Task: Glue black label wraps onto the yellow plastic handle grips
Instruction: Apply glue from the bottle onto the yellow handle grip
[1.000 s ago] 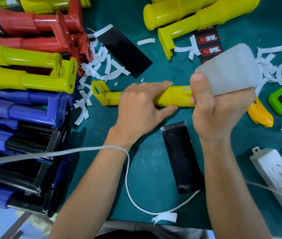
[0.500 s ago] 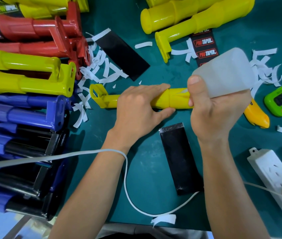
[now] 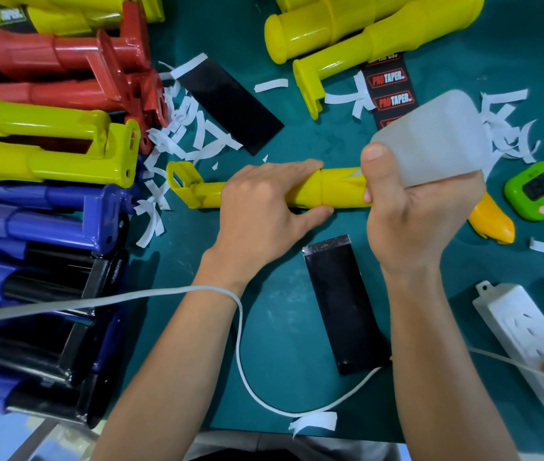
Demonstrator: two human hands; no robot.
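- At the middle of the green mat, we are holding the yellow handle grip flat, its length running left to right.
- Our left hand is wrapping over its middle, fingers across the top and thumb tucked underneath, clasping it firmly.
- Our right hand is clenching the translucent glue bottle, which is tilting, its pale nozzle pointing down onto the grip's thicker section, just beside our left fingertips.
- One black label wrap is lying on the mat just below the grip, between our two wrists.
- A second black label is lying further up, touching a scatter of white paper strips.
- Off to the right, a green timer is sitting above a white power strip.
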